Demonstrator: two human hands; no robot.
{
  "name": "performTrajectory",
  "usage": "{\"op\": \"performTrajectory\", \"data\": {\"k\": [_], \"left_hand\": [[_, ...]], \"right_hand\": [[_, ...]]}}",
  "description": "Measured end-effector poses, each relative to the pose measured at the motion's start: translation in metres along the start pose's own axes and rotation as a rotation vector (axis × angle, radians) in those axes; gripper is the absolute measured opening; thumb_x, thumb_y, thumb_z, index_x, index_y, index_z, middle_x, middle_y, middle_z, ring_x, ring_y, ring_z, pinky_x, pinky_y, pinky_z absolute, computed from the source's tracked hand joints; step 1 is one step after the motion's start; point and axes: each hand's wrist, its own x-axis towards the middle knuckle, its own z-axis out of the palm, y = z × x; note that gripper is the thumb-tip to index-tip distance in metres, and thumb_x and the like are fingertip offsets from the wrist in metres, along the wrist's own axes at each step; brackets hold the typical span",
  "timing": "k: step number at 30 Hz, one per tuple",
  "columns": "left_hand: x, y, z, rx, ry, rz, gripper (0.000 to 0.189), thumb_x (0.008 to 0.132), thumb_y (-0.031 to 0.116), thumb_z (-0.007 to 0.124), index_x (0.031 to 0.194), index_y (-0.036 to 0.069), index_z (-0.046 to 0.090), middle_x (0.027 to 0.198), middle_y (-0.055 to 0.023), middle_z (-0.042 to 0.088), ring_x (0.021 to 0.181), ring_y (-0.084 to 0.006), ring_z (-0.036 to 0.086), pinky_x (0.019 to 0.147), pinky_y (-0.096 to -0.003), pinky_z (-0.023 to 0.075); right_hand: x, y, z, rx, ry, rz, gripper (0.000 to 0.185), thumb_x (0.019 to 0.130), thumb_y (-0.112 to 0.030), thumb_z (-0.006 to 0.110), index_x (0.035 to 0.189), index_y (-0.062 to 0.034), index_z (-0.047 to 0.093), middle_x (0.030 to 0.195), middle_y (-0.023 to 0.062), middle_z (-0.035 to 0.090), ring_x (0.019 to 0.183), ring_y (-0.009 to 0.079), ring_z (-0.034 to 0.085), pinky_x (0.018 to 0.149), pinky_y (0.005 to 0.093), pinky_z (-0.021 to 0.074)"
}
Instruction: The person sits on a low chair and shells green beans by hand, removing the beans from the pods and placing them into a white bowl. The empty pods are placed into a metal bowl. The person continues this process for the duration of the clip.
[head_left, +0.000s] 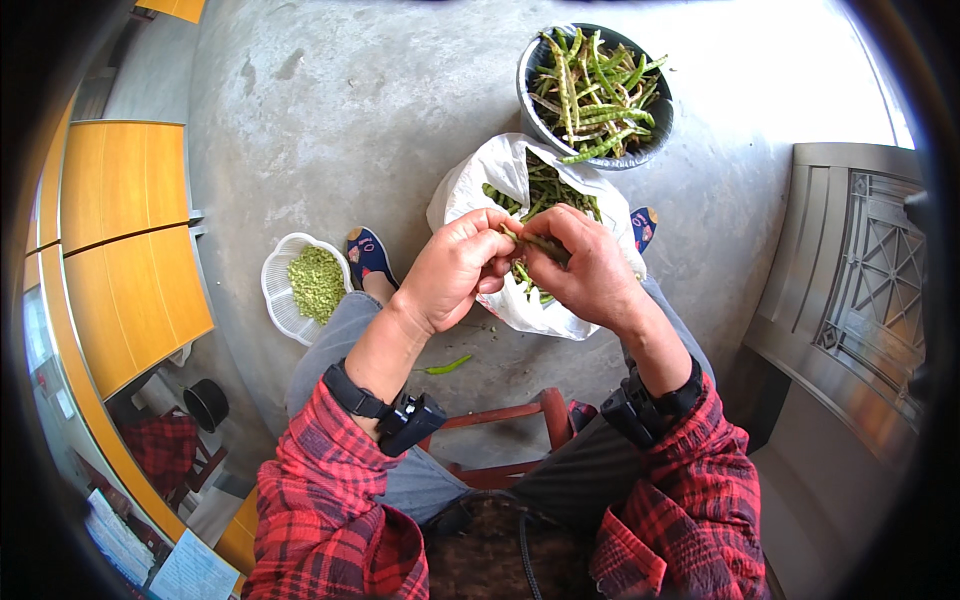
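Both hands meet over a white plastic sack (469, 176) that holds green pods and pod shells. Between the fingertips is a green bean pod (546, 246). My left hand (457, 262) pinches its left end, and my right hand (589, 266) grips the rest, partly hiding it. Behind the sack stands a dark round tub (530, 67) heaped with long green and brownish bean pods (600, 97). To the left, a white slotted plastic basket (276, 289) contains many shelled pale green beans (316, 283).
A single green pod (448, 365) lies on the concrete floor (322, 150) below the sack. A red wooden stool frame (555, 420) shows between the legs. Orange cabinets (127, 247) line the left side; a grey metal door with a patterned panel (847, 277) is at right.
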Motion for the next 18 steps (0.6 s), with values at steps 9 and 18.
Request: {"op": "performTrajectory", "data": {"k": [9,18], "left_hand": [[-0.001,-0.001,-0.004,0.027,0.024,0.020,0.017,0.086,0.003,0.047,0.100,0.002,0.057,0.082,-0.0048,0.058,0.062,-0.0078,0.049,0.054,-0.0196,0.0397],[-0.005,0.005,-0.009,-0.064,0.117,0.094,0.020,0.092,0.007,0.049,0.108,-0.001,0.058,0.091,-0.0046,0.058,0.074,-0.0088,0.052,0.061,-0.0212,0.0440]], "right_hand": [[0.001,0.003,-0.002,-0.033,0.013,0.000,0.014,0.076,-0.003,0.062,0.090,-0.0025,0.060,0.079,0.0125,0.057,0.071,0.0301,0.059,0.062,0.0367,0.0475],[0.023,0.022,-0.049,-0.551,0.600,-0.151,0.057,0.078,-0.015,0.072,0.130,-0.0078,0.048,0.118,0.0153,0.058,0.104,0.0284,0.060,0.086,0.0356,0.0505]]}}
